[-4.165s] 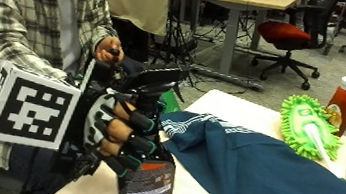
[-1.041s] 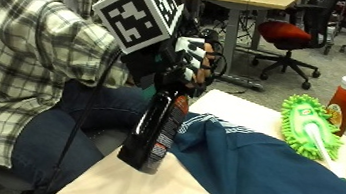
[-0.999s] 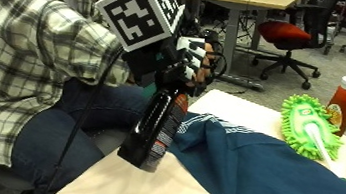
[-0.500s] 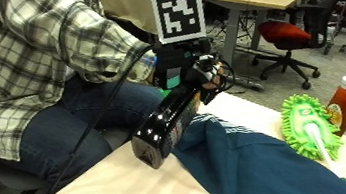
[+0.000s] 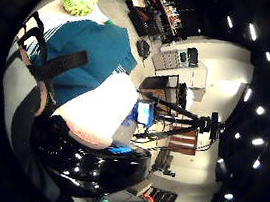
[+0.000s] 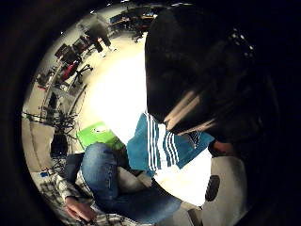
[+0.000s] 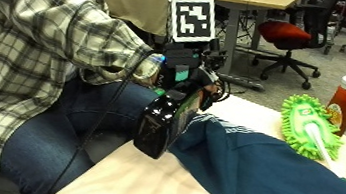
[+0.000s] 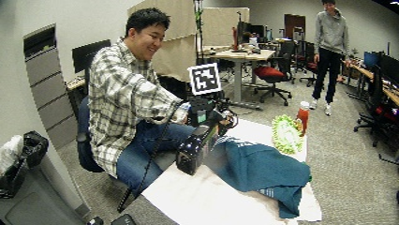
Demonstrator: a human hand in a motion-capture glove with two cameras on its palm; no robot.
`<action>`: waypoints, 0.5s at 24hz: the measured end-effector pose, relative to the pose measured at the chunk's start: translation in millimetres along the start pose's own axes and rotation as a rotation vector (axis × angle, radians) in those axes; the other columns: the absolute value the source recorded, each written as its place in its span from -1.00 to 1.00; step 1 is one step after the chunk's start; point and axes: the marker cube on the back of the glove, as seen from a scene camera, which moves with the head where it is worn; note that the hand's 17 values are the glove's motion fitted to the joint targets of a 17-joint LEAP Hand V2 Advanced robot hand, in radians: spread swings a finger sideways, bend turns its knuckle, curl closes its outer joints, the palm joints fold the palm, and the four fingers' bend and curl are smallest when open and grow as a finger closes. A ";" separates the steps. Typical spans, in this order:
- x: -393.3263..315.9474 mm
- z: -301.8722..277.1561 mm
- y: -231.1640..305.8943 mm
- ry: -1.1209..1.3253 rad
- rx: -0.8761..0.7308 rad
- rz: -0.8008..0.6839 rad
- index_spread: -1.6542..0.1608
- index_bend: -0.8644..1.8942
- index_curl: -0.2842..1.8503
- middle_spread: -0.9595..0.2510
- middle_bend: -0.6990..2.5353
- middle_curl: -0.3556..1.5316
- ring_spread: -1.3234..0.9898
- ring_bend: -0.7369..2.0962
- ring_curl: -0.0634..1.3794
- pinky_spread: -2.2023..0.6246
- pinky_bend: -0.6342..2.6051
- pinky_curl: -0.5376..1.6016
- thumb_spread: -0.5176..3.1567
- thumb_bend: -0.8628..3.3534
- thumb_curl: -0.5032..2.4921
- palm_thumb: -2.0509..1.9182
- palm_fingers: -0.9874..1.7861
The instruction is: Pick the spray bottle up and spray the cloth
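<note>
The right hand (image 7: pixel 192 77) grips the bottle (image 7: pixel 161 123) by its neck and head, fingers curled round it, and holds it lifted and tilted with the base toward the person and the head toward the cloth (image 7: pixel 264 172). The tilt appears to aim the nozzle at the cloth, which lies bunched on the table (image 7: pixel 148 187) just beyond and below the hand, its striped edge nearest the bottle. The bottle's base hangs over the table's near edge, apart from the surface. In the little finger side palm view the bottle's dark body (image 5: pixel 96 163) fills the space under the palm, with the cloth (image 5: pixel 101 51) past it. Whether a finger rests on the trigger cannot be told. Farther from the hand, beyond the cloth, lie a green duster (image 7: pixel 310 127) and a red sauce bottle (image 7: pixel 343 101). Judged stage: bottle picked up and aimed, spraying not yet evident.
</note>
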 end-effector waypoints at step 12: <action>-7.5 -14.1 18.6 0.063 -0.004 -0.085 0.52 -0.23 -0.15 0.37 -0.21 -0.04 -0.04 -0.07 -0.22 0.47 -0.35 -0.07 -0.56 -0.60 -0.14 0.59 0.64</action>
